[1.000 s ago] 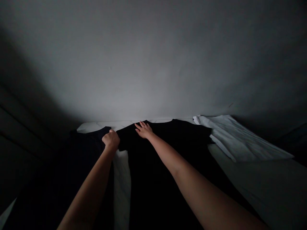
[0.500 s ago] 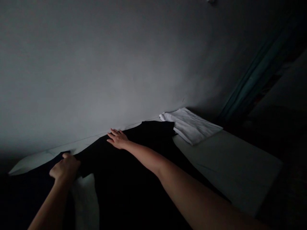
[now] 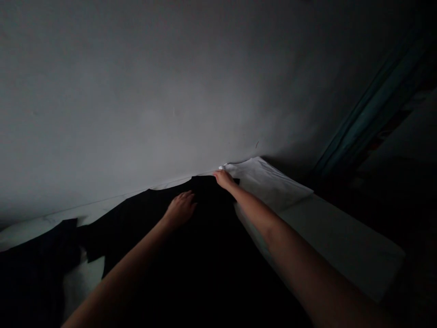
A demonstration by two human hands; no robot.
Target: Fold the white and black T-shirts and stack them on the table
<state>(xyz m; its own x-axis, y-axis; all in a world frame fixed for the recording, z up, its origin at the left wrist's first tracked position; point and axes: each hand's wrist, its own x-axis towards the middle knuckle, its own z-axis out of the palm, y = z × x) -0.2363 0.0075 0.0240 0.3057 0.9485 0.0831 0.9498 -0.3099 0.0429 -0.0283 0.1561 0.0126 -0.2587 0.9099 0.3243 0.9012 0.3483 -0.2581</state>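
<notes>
Head view, pretty dim and tilted over to one side, looking down on a black T-shirt (image 3: 205,255) spread out on a white mattress (image 3: 341,237), its long axis running from the near side out to the far edge, up against a grey wall (image 3: 170,91). Far end of the shirt maybe the collar end, though hard to say in this light. Left hand (image 3: 180,209) lying on the shirt a little short of that far edge, fingers loosely together and slightly curled, no obvious grip on anything. Right hand (image 3: 223,179) farther out, the closer of the two to the far edge, with its fingertips (image 3: 216,173) right at the shirt's far corner and just touching a folded white cloth (image 3: 266,182) off to the right. Those fingers bunched narrow, but pinch or plain touch, no way to tell from here. Both arms reaching out from the near side, uncrossed. Over on the left, a second dark garment (image 3: 34,269) on the mattress, just beside the black T-shirt, with a patch of white showing near the two. Teal curtain (image 3: 368,114) along the far right.
</notes>
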